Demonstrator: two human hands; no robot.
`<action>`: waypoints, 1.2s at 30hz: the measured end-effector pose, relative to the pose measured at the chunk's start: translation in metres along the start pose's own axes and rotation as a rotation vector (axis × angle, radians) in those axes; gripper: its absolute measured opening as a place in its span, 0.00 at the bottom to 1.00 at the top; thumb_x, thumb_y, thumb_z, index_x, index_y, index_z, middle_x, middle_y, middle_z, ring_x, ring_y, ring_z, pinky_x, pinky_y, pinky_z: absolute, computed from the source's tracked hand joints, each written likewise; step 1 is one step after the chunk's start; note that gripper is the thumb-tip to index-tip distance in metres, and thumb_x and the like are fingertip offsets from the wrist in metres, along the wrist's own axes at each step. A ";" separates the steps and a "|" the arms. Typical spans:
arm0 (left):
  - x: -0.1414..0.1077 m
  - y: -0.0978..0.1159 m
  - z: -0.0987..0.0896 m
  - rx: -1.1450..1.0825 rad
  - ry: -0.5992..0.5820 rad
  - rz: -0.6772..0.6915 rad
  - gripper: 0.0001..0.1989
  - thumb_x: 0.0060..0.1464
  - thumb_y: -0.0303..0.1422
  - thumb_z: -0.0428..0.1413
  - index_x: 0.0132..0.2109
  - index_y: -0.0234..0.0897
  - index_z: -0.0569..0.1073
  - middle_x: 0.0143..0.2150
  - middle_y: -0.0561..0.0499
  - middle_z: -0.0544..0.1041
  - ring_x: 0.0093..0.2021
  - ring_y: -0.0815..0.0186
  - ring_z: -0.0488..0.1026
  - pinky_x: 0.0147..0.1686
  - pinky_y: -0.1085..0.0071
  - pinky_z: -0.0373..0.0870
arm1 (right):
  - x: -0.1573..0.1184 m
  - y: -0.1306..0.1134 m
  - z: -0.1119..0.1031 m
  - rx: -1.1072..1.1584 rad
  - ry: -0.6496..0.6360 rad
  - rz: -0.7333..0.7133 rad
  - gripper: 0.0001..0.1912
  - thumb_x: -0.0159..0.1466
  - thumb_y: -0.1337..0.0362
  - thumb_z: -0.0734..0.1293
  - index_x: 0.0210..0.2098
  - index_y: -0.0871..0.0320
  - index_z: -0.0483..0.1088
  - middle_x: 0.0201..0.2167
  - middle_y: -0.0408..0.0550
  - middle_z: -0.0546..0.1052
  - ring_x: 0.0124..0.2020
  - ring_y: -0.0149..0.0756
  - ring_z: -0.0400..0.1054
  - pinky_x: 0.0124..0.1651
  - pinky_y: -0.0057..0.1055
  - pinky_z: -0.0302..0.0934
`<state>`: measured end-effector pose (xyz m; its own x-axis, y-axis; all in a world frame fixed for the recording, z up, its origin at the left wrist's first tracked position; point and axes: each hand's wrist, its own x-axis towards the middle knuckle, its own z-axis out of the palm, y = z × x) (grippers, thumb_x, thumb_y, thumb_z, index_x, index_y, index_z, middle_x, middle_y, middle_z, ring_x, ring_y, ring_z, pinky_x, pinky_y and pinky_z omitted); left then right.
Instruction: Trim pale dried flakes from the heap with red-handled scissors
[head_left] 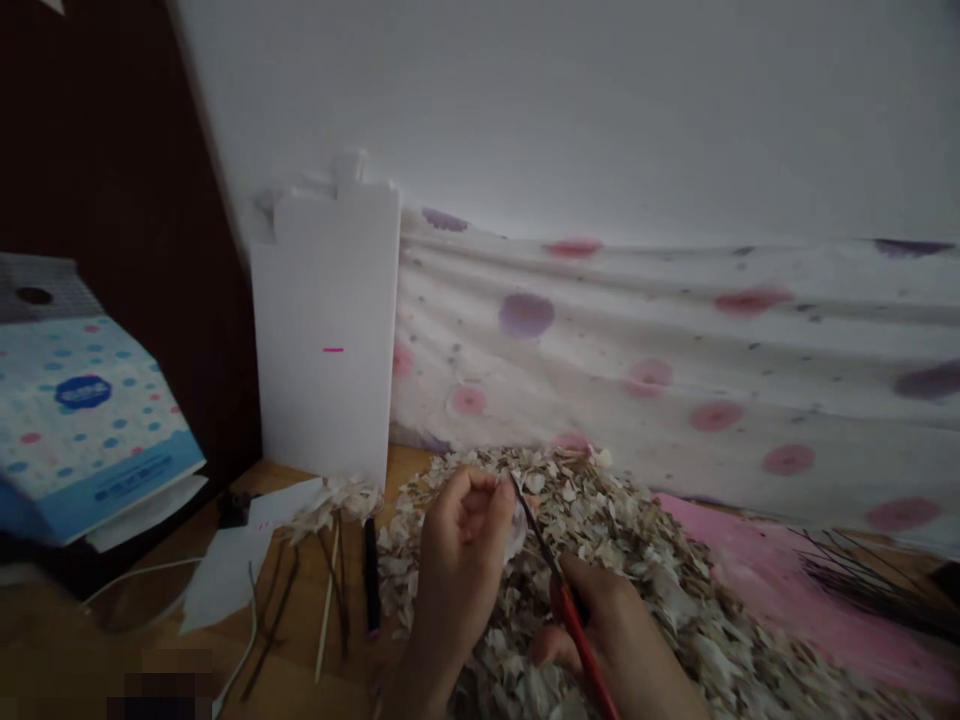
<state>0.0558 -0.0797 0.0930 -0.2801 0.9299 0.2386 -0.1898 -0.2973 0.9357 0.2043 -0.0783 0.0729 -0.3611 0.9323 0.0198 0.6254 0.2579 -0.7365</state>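
My left hand (466, 540) is raised over a pile of pale, dry, petal-like flakes (667, 570). Its thumb and fingers pinch a thin whitish petal-like piece (517, 535), partly hidden behind the fingers. In my right hand (619, 625) is a slim tool (581, 645) with a red handle and a long dark tip; its exact kind does not show. The dark tip reaches up and left to my left fingertips, at or very near the pinched piece.
A white board (326, 300) stands upright behind, beside a flowered cloth (600, 340). On the left are a blue-and-white package (97, 400), white papers (229, 570), thin sticks (328, 600) and a black marker (372, 575). Pink sheeting (780, 580) with dark wires (862, 590) lies right.
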 end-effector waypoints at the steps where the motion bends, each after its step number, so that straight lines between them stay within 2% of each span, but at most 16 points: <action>1: 0.000 0.001 0.000 -0.006 -0.002 -0.001 0.11 0.60 0.41 0.56 0.34 0.38 0.70 0.30 0.50 0.80 0.30 0.65 0.76 0.30 0.74 0.67 | 0.000 0.000 0.000 0.002 0.003 -0.003 0.33 0.52 0.32 0.67 0.23 0.56 0.54 0.21 0.40 0.57 0.25 0.32 0.47 0.28 0.28 0.44; 6: 0.000 0.005 0.000 0.011 -0.035 0.045 0.10 0.61 0.38 0.55 0.33 0.39 0.69 0.31 0.50 0.82 0.33 0.64 0.79 0.36 0.72 0.71 | -0.003 0.003 0.002 0.028 -0.044 -0.004 0.21 0.57 0.49 0.68 0.25 0.56 0.57 0.22 0.39 0.56 0.25 0.31 0.46 0.27 0.26 0.43; 10: -0.001 0.006 0.001 0.000 -0.065 0.059 0.08 0.60 0.35 0.55 0.32 0.39 0.70 0.32 0.50 0.82 0.34 0.63 0.79 0.37 0.71 0.71 | -0.005 0.012 0.006 0.010 -0.023 -0.025 0.11 0.59 0.58 0.66 0.30 0.56 0.59 0.22 0.39 0.60 0.25 0.32 0.51 0.26 0.26 0.44; 13: -0.002 0.006 0.003 -0.020 -0.079 0.033 0.08 0.59 0.35 0.55 0.32 0.39 0.69 0.32 0.50 0.83 0.34 0.63 0.79 0.36 0.71 0.71 | -0.005 0.011 0.005 -0.010 -0.010 -0.016 0.11 0.56 0.61 0.67 0.30 0.55 0.58 0.22 0.39 0.61 0.24 0.33 0.53 0.26 0.26 0.44; 18: -0.002 0.007 0.002 -0.010 -0.108 0.028 0.08 0.59 0.34 0.55 0.31 0.40 0.69 0.33 0.50 0.83 0.35 0.63 0.79 0.37 0.71 0.71 | -0.005 -0.003 -0.003 -0.061 -0.024 0.045 0.13 0.48 0.67 0.67 0.28 0.56 0.57 0.23 0.38 0.60 0.26 0.31 0.50 0.28 0.26 0.46; 21: -0.001 0.008 0.000 0.006 -0.126 0.036 0.08 0.60 0.33 0.54 0.31 0.40 0.69 0.32 0.51 0.82 0.35 0.64 0.78 0.37 0.72 0.69 | -0.006 -0.006 -0.003 -0.014 -0.037 0.041 0.11 0.49 0.68 0.66 0.27 0.57 0.58 0.23 0.38 0.60 0.26 0.31 0.52 0.28 0.26 0.46; 24: 0.000 0.007 -0.001 0.016 -0.137 0.045 0.08 0.60 0.33 0.54 0.31 0.40 0.70 0.32 0.52 0.82 0.32 0.65 0.76 0.36 0.72 0.68 | -0.007 -0.003 -0.003 0.034 -0.025 -0.012 0.09 0.52 0.66 0.66 0.26 0.56 0.58 0.23 0.38 0.59 0.26 0.31 0.53 0.28 0.25 0.47; 29: 0.000 0.006 -0.002 -0.010 -0.144 0.029 0.08 0.59 0.34 0.54 0.31 0.40 0.69 0.31 0.52 0.82 0.31 0.66 0.75 0.36 0.72 0.68 | -0.007 -0.005 -0.006 0.027 -0.003 -0.049 0.18 0.56 0.59 0.69 0.22 0.56 0.54 0.20 0.38 0.59 0.24 0.31 0.51 0.26 0.25 0.46; 32: 0.000 0.007 -0.002 -0.043 -0.158 -0.001 0.09 0.59 0.34 0.56 0.30 0.40 0.69 0.31 0.52 0.82 0.30 0.66 0.75 0.35 0.73 0.68 | -0.007 -0.008 -0.007 0.034 0.006 -0.064 0.26 0.58 0.46 0.70 0.22 0.57 0.55 0.20 0.38 0.58 0.24 0.30 0.49 0.25 0.25 0.45; 34: -0.001 0.007 -0.001 -0.048 -0.158 -0.018 0.09 0.58 0.34 0.56 0.30 0.39 0.69 0.31 0.51 0.82 0.29 0.67 0.75 0.34 0.73 0.68 | -0.007 -0.006 -0.008 0.072 0.053 -0.074 0.33 0.55 0.35 0.68 0.21 0.57 0.54 0.19 0.38 0.56 0.23 0.29 0.46 0.25 0.25 0.44; 36: 0.000 0.008 0.000 -0.055 -0.145 -0.031 0.09 0.57 0.35 0.58 0.30 0.38 0.71 0.31 0.50 0.82 0.30 0.66 0.76 0.34 0.73 0.69 | -0.006 0.001 -0.009 0.160 0.106 -0.108 0.40 0.50 0.24 0.62 0.21 0.57 0.54 0.18 0.38 0.55 0.22 0.28 0.45 0.23 0.25 0.43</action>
<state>0.0541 -0.0823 0.1001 -0.1356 0.9591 0.2485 -0.2483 -0.2757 0.9286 0.2130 -0.0818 0.0784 -0.3400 0.9250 0.1695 0.4659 0.3222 -0.8241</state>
